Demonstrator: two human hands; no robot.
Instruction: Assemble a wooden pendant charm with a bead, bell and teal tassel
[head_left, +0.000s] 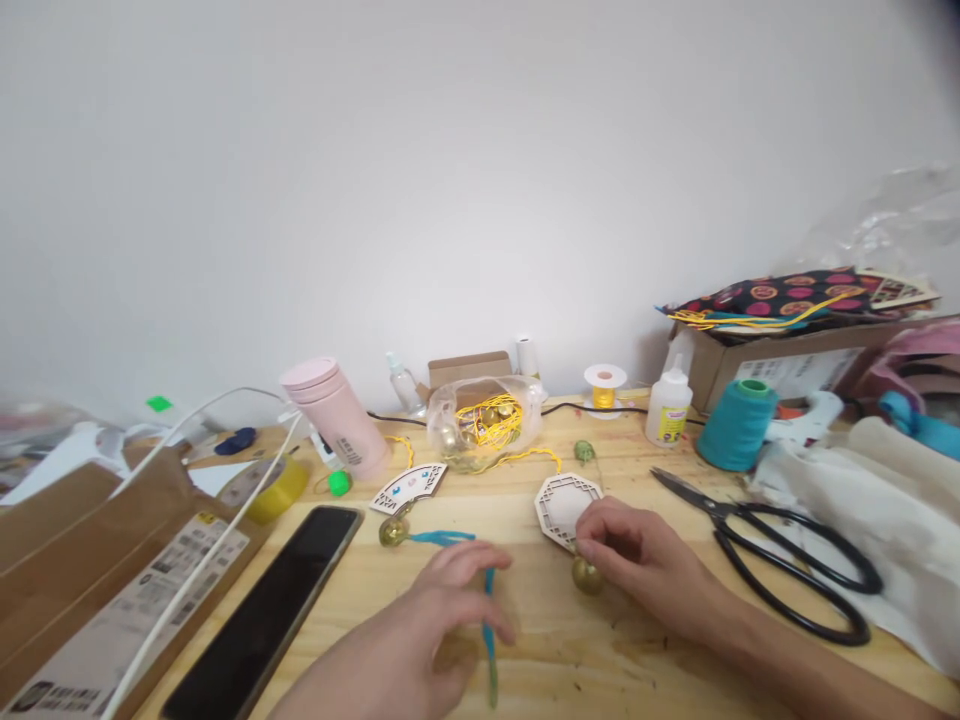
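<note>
My left hand (442,625) rests low on the wooden table (660,480), fingers pinched on a teal cord (489,620) that runs back to a small gold bell (393,531). My right hand (637,560) lies to the right, fingers curled at the lower edge of an octagonal wooden cut-out (564,503), with a gold bell (586,576) just under its fingertips. A fan-shaped wooden piece (409,486) sits behind the left hand.
Black scissors (772,555) lie right of my right hand. A black phone (270,610) and cardboard box (90,570) are at left. Behind stand a pink tumbler (335,415), a plastic bag of gold bells (484,420), a glue bottle (668,405) and a teal thread cone (736,425).
</note>
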